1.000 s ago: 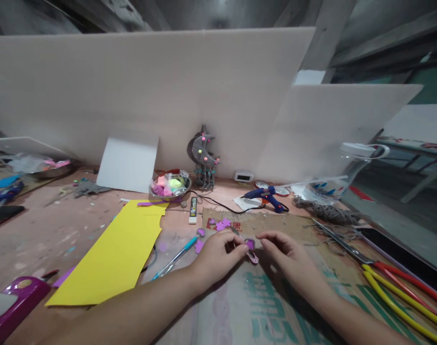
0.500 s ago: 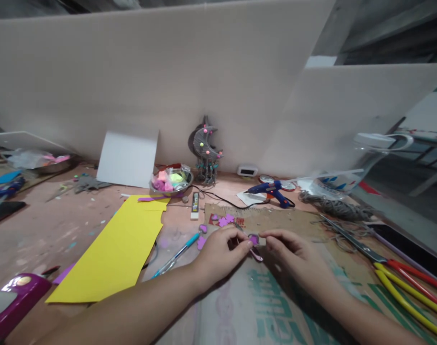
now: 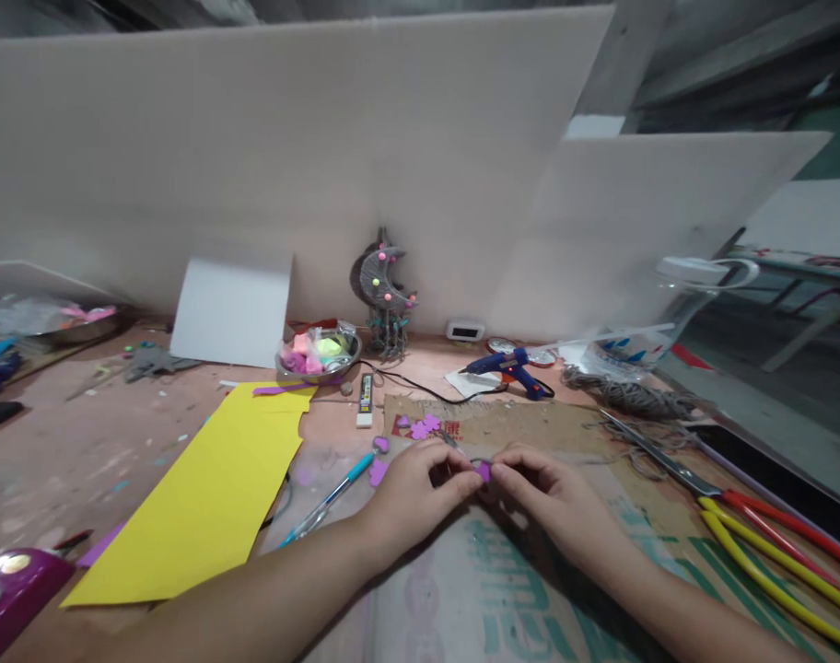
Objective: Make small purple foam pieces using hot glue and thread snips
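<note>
Between my two hands is a small purple cutout point(image 3: 484, 471) with a grey edge, its outline mostly covered by fingertips. My left hand point(image 3: 420, 483) pinches its left side with thumb and forefinger. On the other side, my right hand point(image 3: 548, 488) has thumb and forefinger closed on the same piece. Just beyond the left hand lie purple flower cutouts point(image 3: 425, 426) on the cardboard point(image 3: 517, 419). A purple heart point(image 3: 380, 445) with a grey border sits near the tip of a blue pen point(image 3: 330, 497), left of my left hand.
A blue glue gun point(image 3: 513, 366) rests behind the hands. Large scissors point(image 3: 710, 497) with red and yellow handles and a phone point(image 3: 772, 479) lie right, near grey yarn point(image 3: 627, 394). Yellow sheet point(image 3: 205, 497), bowl of clay point(image 3: 318, 354) and moon ornament point(image 3: 384, 281) are left and behind.
My right hand has moved in toward the left, and its fingertips now meet the purple cutout. The pink strip-like thing under the left fingertips no longer shows. The view has shifted slightly.
</note>
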The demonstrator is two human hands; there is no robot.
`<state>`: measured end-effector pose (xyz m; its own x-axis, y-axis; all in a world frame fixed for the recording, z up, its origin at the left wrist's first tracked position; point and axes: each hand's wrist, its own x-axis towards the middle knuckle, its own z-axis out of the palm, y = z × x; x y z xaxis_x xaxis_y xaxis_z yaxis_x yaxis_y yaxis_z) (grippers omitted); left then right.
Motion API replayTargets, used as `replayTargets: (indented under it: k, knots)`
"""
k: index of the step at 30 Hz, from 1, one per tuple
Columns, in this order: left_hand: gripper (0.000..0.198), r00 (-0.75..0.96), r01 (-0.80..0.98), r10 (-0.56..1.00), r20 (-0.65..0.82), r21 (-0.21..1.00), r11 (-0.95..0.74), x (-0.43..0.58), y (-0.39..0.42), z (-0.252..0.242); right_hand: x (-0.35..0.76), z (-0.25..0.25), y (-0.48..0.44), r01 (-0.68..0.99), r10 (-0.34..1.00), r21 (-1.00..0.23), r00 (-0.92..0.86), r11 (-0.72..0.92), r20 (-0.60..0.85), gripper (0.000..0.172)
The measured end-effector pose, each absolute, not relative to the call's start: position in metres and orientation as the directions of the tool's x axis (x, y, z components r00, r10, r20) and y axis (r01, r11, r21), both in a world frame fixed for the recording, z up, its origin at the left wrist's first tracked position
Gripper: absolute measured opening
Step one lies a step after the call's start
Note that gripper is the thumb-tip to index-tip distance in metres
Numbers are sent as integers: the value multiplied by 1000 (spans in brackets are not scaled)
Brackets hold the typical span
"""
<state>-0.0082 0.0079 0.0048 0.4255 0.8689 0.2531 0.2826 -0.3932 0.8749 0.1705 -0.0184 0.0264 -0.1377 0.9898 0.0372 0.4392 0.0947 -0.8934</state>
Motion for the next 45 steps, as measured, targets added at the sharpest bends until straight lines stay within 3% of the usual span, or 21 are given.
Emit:
replayTargets:
  k: [5,9,16,22,27,31,37,45]
  knots:
    - [16,435,286,871,230,882,-375,-7,7,9,170,25,-19,400,993,-913,-113,80,38,35]
    - [18,426,312,882,203,882,-354,-7,7,10,170,25,-17,384,998,-923,-62,36,13,25]
    - [17,467,304,852,238,862,-407,-9,7,10,169,29,-19,526,985,-837,-151,153,85,21]
    - [22,406,265,892,202,908,-326,-9,7,10,169,30,-20,544,975,-813,-179,211,133,22]
    - [14,456,265,849,266,870,-415,-11,9,10,169,28,-22,545,967,-804,-207,238,146,26]
    - [17,453,257,864,221,895,-364,-10,10,11,168,25,-22,517,972,-832,-210,202,105,38]
    - [15,426,243,889,170,925,-293,-9,8,15,167,23,-23,423,986,-904,-169,68,-5,35]
    - [20,491,242,829,267,872,-425,-12,10,11,164,26,-22,432,986,-899,-165,69,-4,32]
